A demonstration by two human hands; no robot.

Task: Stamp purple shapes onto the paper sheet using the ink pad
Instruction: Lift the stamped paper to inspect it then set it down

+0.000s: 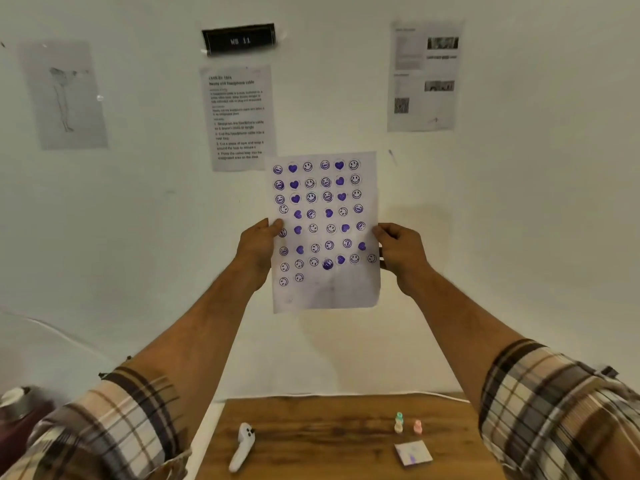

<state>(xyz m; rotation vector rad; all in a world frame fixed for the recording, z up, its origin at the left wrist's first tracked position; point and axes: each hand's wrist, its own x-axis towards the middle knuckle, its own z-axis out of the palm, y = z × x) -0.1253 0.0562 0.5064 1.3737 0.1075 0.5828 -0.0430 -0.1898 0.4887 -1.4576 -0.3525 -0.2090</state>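
Note:
I hold the paper sheet [325, 292] upright in front of the wall, well above the table. Rows of purple smiley faces and hearts cover most of it; the bottom strip is blank. My left hand [258, 249] pinches its left edge and my right hand [401, 251] pinches its right edge. Down on the wooden table [311, 434] lie the square ink pad [413, 453], stained purple, and behind it two small stamps, one with a green top [399, 423] and one pink [418, 427].
A white handheld controller [242, 450] lies on the table's left part. Printed sheets [239, 117] and a black label [239, 39] hang on the white wall. A dark red container [17, 420] with a metal lid stands at the far left.

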